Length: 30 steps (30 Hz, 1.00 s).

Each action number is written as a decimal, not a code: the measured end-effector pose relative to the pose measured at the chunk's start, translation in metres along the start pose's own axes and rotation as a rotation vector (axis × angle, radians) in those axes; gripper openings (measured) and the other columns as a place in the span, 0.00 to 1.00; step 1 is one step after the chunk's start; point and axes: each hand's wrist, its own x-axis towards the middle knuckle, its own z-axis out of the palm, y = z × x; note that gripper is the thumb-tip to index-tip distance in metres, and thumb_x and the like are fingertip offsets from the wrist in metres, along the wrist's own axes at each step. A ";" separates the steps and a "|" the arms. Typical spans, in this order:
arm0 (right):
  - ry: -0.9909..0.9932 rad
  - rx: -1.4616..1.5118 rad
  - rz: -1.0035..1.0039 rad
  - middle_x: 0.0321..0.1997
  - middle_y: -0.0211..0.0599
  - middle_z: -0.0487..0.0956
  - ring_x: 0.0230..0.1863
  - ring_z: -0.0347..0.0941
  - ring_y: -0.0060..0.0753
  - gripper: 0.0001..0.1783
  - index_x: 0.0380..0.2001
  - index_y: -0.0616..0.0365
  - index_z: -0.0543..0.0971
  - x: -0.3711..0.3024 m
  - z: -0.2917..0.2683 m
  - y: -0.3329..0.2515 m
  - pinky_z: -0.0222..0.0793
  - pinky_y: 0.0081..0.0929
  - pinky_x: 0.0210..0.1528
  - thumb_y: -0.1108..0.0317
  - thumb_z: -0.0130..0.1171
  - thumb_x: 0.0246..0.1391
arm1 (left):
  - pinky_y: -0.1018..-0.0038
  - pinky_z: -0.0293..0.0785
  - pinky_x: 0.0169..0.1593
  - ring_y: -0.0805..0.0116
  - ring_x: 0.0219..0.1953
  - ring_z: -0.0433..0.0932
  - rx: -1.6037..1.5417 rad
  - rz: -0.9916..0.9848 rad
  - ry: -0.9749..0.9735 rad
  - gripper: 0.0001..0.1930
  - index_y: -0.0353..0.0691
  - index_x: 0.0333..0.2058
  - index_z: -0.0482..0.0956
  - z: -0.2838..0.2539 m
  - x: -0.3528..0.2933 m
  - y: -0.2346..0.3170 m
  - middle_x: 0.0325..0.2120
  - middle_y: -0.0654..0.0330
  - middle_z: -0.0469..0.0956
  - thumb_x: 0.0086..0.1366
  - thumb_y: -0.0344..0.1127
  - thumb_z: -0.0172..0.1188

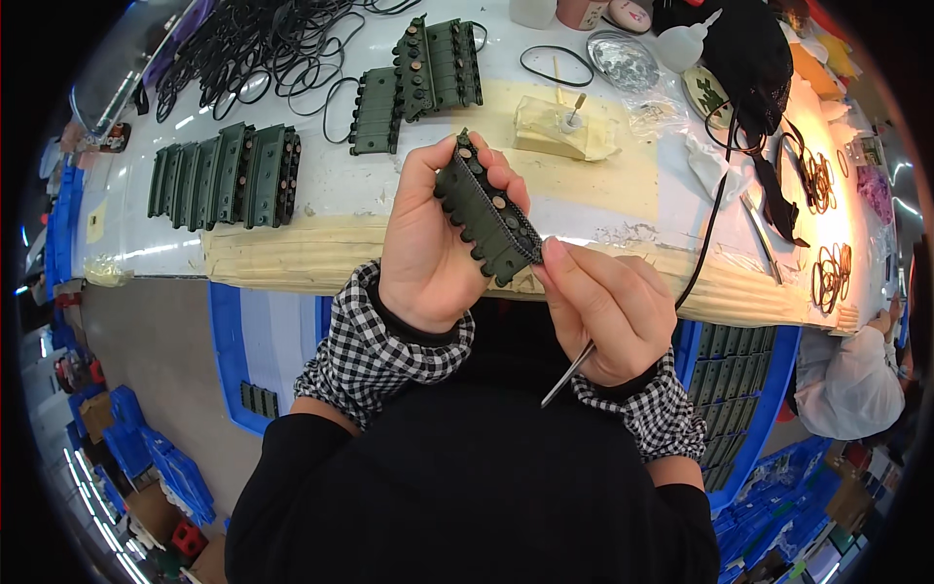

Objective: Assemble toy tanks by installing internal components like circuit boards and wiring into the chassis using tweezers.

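Note:
A dark green plastic part [471, 220] with a scalloped edge and a row of round metal-coloured spots lies tilted in my left hand [418, 258], whose thumb and fingers close round its sides. A thin black beaded-looking strip [489, 195] runs lengthwise along the part. The thumb and index finger of my right hand [618, 311] pinch at the part's lower right end; whether they grip the strip or the part is hidden. A thin metal tool [566, 377] sticks out below my right palm, held by the curled fingers. Its other end is covered.
More green parts [224, 175] stand in rows at the left, and others [418, 73] farther back. Black cord loops [258, 49] are heaped behind. A taped block [559, 131] with a peg sits ahead. Tweezers [762, 238] lie at the right. Blue trays [786, 355] flank my lap.

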 end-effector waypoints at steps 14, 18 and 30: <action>-0.143 0.389 0.503 0.29 0.36 0.80 0.21 0.72 0.26 0.08 0.31 0.61 0.80 0.010 -0.010 -0.006 0.63 0.21 0.21 0.81 0.65 0.44 | 0.51 0.71 0.59 0.67 0.44 0.77 0.758 0.255 -0.147 0.12 0.45 0.37 0.68 0.004 -0.012 -0.014 0.33 0.65 0.72 0.68 0.47 0.46; -0.139 0.249 0.415 0.28 0.36 0.79 0.24 0.76 0.31 0.09 0.31 0.61 0.80 0.013 -0.013 -0.010 0.69 0.24 0.24 0.80 0.66 0.42 | 0.51 0.71 0.60 0.68 0.45 0.76 0.765 0.300 -0.195 0.12 0.45 0.37 0.68 0.005 -0.013 -0.013 0.32 0.66 0.71 0.68 0.47 0.45; -0.087 0.452 0.517 0.35 0.39 0.81 0.28 0.78 0.33 0.16 0.38 0.63 0.83 -0.006 -0.013 -0.012 0.74 0.22 0.29 0.80 0.68 0.41 | 0.55 0.70 0.61 0.69 0.44 0.74 0.524 0.251 -0.214 0.11 0.45 0.39 0.68 0.001 -0.010 -0.011 0.31 0.68 0.70 0.69 0.46 0.47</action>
